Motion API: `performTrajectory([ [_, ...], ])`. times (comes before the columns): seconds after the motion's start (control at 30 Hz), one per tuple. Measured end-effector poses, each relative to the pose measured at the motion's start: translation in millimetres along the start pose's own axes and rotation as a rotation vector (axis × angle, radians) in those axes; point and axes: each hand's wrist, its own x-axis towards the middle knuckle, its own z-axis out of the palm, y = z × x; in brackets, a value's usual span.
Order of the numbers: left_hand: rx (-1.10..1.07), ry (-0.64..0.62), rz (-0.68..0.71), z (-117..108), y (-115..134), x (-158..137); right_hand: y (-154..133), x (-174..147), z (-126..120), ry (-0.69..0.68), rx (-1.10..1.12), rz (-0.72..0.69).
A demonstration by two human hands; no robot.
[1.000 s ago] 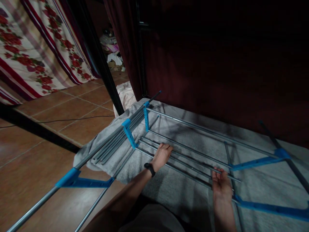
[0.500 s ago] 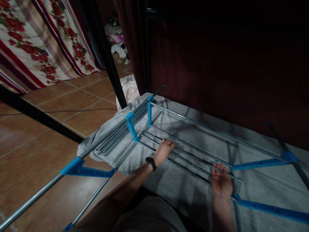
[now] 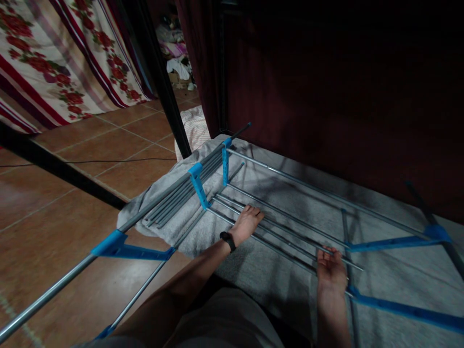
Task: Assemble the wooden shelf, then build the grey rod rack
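A partly assembled rack of grey metal tubes and blue plastic brackets (image 3: 198,185) lies across grey bedding. Between its long rails rest a couple of loose tubes (image 3: 290,233), roughly parallel to them. My left hand (image 3: 248,223), with a black band on the wrist, is closed over these tubes near their far-left part, palm down. Palm up, my right hand (image 3: 331,266) curls its fingers around the tubes near their right ends, close to a blue bracket (image 3: 406,310). The exact grip under my left hand is hidden.
More grey tubes (image 3: 181,198) lie in a row at the left on the grey bedding (image 3: 246,270). Black bed-frame posts (image 3: 165,82) stand at the left. Beyond are a tiled floor (image 3: 94,188) with a cable, a floral curtain (image 3: 61,63) and a dark red cloth wall (image 3: 308,96).
Both hands stay on the tubes in nearly the same place. The view has shifted slightly; otherwise the rack looks unchanged.
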Motion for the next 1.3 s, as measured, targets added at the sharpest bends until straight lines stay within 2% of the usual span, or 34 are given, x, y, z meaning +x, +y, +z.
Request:
performTrajectory([
  [0.3,0.005,-0.012,0.012,-3.4,1.2,-0.5,-2.7,-1.7,0.3,-0.024,0.041,0.035],
  [0.63,-0.016,-0.005,-0.006,1.4,-0.5,0.4,1.8,-7.3,5.2,0.018,0.072,-0.004],
  [1.0,-0.025,-0.018,-0.036,6.9,-5.2,2.8,5.5,-4.7,1.2,-0.007,0.046,-0.029],
  [1.13,-0.021,-0.036,-0.083,4.2,-18.1,3.5,7.1,-4.8,0.2,-0.007,0.021,-0.061],
  [1.3,-0.010,-0.041,-0.120,-8.2,-50.3,-3.5,6.1,-9.6,4.7,-0.011,0.026,-0.076],
])
